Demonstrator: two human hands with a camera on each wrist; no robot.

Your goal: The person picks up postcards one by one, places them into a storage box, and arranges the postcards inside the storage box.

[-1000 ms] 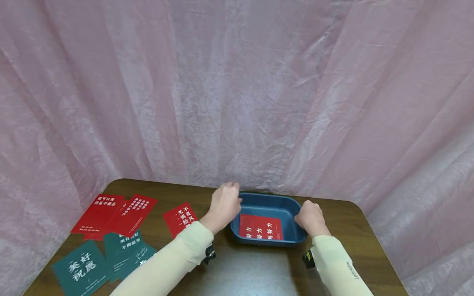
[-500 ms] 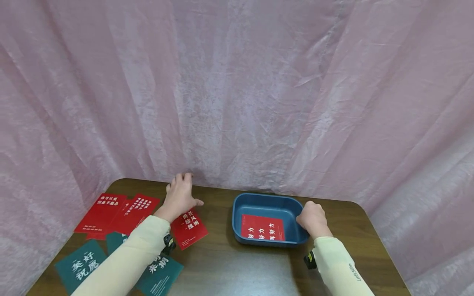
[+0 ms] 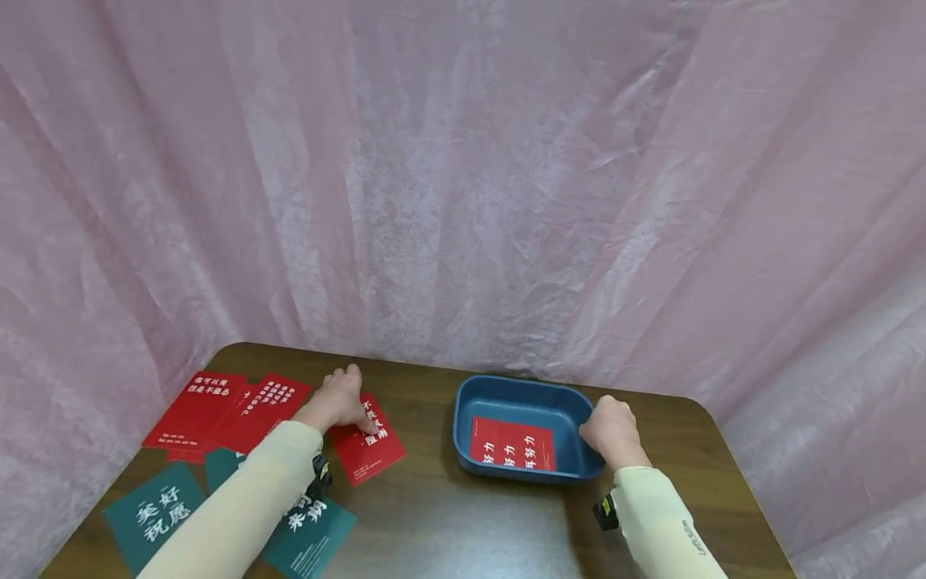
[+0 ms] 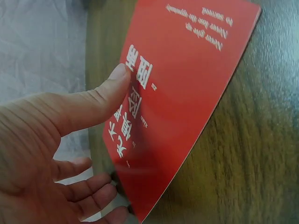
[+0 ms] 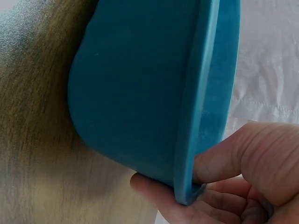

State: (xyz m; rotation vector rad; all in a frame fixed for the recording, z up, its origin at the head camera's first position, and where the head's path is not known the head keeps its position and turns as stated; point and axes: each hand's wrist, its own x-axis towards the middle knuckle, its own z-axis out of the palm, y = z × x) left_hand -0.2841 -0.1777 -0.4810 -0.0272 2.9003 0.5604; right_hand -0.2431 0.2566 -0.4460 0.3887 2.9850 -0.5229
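My left hand (image 3: 338, 406) is over a red card (image 3: 369, 458) printed with white characters, lying on the table left of the basin. In the left wrist view its thumb (image 4: 105, 95) reaches across the card's printed face, while the other fingers (image 4: 91, 193), spread and slightly bent, are just off the card's edge. My right hand (image 3: 610, 430) pinches the right end of a blue plastic basin (image 3: 524, 390), its thumb inside the rim and a finger outside. Another red card (image 3: 512, 444) lies in the basin.
Several red cards (image 3: 191, 414) overlap at the table's back left. Green cards (image 3: 307, 539) lie in front of them, partly hidden by my left sleeve. A pink curtain (image 3: 463, 201) hangs right behind the wooden table (image 3: 694, 482).
My left hand has let go of the basin's left end, moved left to the lone red card and come down over it. The right hand keeps its hold on the basin.
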